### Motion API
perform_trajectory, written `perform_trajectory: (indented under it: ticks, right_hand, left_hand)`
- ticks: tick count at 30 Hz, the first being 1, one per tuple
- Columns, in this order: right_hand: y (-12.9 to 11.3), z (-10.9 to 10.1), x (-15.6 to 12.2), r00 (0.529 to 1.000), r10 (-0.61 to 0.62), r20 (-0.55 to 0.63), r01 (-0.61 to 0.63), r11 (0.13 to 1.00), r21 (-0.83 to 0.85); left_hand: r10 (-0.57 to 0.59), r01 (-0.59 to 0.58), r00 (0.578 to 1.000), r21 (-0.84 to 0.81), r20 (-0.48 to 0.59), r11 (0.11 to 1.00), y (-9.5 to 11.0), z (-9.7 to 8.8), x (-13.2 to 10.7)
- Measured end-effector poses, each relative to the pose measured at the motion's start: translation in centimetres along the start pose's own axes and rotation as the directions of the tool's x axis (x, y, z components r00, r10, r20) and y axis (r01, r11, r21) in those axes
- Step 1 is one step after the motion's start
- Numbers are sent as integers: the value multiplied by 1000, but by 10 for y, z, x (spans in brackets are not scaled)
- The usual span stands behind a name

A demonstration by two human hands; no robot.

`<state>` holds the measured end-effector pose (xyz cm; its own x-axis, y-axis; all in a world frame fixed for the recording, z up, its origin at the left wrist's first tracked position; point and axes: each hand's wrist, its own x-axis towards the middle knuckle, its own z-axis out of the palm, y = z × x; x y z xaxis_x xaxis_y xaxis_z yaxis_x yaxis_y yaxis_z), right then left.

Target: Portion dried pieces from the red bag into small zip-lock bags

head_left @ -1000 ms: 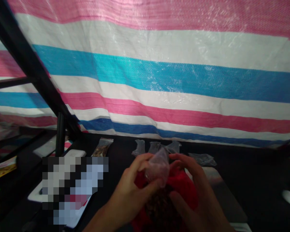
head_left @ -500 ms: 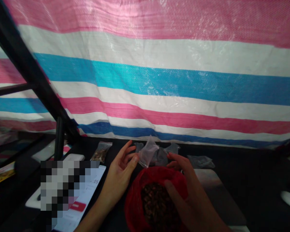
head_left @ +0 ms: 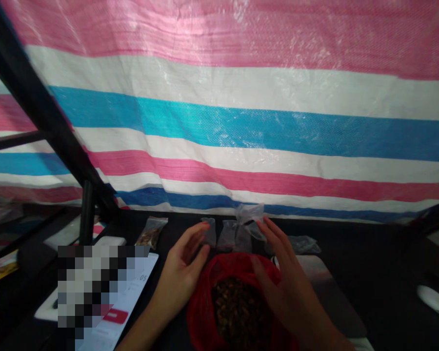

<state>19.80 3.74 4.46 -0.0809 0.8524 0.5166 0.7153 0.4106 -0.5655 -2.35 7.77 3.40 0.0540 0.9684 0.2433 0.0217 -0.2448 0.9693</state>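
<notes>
My left hand (head_left: 185, 265) is open, its fingers loosely bent and thumb apart, left of a red bag (head_left: 199, 307). Small dark brown pieces (head_left: 239, 312), like seeds or husks, lie inside that bag. My right hand (head_left: 290, 282) reaches over the bag's right side, fingers stretched and thumb apart. Close to its fingertips is a clear plastic bag (head_left: 250, 214), raised in front of the striped sheet; whether the fingers touch it I cannot tell. Behind the red bag several small clear bags (head_left: 226, 234) lie on the black table (head_left: 380, 263).
A filled clear bag (head_left: 151, 233) lies at the back left. Nearer stands a phone-like screen (head_left: 131, 287), partly pixelated. On the right are a grey flat panel (head_left: 325, 287) and a white object (head_left: 437, 302). A black frame post (head_left: 51, 112) slants along the left; a striped sheet (head_left: 241, 126) hangs behind.
The raised clear bag has moved right and up, from beside my left fingertips to near my right fingertips. My left hand has shifted slightly down. The view has moved a little.
</notes>
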Motion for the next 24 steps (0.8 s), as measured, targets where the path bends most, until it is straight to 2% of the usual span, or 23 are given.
perform_trajectory:
  ticks: [1,2,4,7,9,11,15,18,20,24]
  right_hand:
    - [2,-1,1,1000,12,-24,-12,1000,-15]
    - [3,-2,2,998,27,-53,-28,999,-23]
    - [4,-4,4,992,60,-112,-63,998,-27]
    - [2,-9,6,983,70,-170,-75,997,-28]
    - [0,-11,6,982,45,-182,-51,998,-31]
    - [-2,-11,6,982,20,-186,-26,999,-32]
    - [-2,-9,6,981,-14,-196,10,1000,-21]
    - [-2,-8,6,980,-27,-198,26,1000,-7]
    - [-1,-8,7,980,-24,-196,24,1000,-2]
    - [-2,-7,6,983,-13,-184,15,1000,4]
  left_hand:
    - [79,-64,994,185,-76,981,-3,-5,2]
    - [166,-104,977,385,-131,917,-6,-11,5]
    - [281,-85,944,700,-170,709,-15,-23,9]
    - [283,46,945,921,-166,387,-29,-35,9]
    - [224,90,963,962,-150,259,-35,-39,7]
    - [180,72,977,971,-115,228,-38,-41,6]
    - [161,-43,987,959,-3,280,-35,-39,9]
    - [175,-74,984,947,19,314,-30,-36,12]
    - [182,-74,983,956,23,283,-29,-34,11]
    - [146,-128,984,978,104,164,-31,-33,4]
